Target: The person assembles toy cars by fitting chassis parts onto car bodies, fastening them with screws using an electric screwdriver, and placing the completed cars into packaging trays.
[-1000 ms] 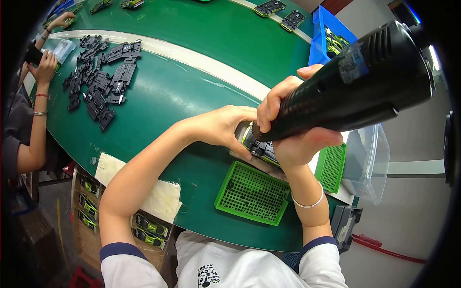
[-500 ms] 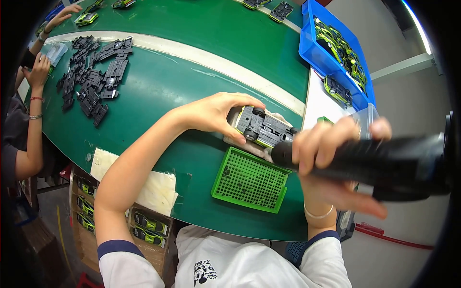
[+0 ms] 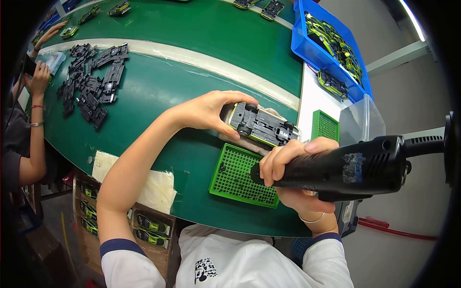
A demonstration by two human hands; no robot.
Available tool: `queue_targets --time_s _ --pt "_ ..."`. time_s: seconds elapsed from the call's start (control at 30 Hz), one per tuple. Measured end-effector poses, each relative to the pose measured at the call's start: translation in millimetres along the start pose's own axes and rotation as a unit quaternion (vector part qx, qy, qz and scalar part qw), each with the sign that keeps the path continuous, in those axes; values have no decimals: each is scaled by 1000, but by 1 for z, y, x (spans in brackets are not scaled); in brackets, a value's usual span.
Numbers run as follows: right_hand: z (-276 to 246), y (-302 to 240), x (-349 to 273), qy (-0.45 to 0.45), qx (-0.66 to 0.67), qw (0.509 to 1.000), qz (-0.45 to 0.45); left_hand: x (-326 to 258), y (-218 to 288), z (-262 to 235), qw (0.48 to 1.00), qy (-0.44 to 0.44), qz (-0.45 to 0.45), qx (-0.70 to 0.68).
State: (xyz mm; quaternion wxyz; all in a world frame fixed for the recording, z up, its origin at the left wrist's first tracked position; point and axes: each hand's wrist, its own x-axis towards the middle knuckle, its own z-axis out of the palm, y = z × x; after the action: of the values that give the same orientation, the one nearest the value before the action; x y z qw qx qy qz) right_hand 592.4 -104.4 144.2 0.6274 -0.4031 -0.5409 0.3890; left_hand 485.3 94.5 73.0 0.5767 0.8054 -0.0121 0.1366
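Note:
My left hand [image 3: 211, 111] grips the rear end of an upside-down toy car [image 3: 263, 126], its black underside and wheels facing up, resting on a pale pad on the green table [image 3: 192, 72]. My right hand [image 3: 290, 170] is closed around a black electric screwdriver [image 3: 357, 167], held level and off to the right of the car, its tip over a green perforated tray [image 3: 242, 175]. The tool does not touch the car.
A blue bin [image 3: 331, 43] of green toy cars stands at the back right, with a second green tray [image 3: 325, 126] and a clear bag [image 3: 362, 120] below it. Several black chassis parts [image 3: 93, 86] lie at the left, near another person's hand [image 3: 41, 77]. Boxes of cars [image 3: 149, 225] sit under the table.
My right hand has drawn the screwdriver away from the car, down and to the right, turning it level. My left hand stays on the car.

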Motion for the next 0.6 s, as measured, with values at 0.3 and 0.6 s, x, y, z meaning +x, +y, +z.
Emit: queue_targets --time_s 0.3,0.6 --pt "-22 -14 4 -74 1 996 -42 3 25 13 966 67 115 221" --pt "-51 -32 33 77 -61 956 -276 12 41 43 901 61 157 399"
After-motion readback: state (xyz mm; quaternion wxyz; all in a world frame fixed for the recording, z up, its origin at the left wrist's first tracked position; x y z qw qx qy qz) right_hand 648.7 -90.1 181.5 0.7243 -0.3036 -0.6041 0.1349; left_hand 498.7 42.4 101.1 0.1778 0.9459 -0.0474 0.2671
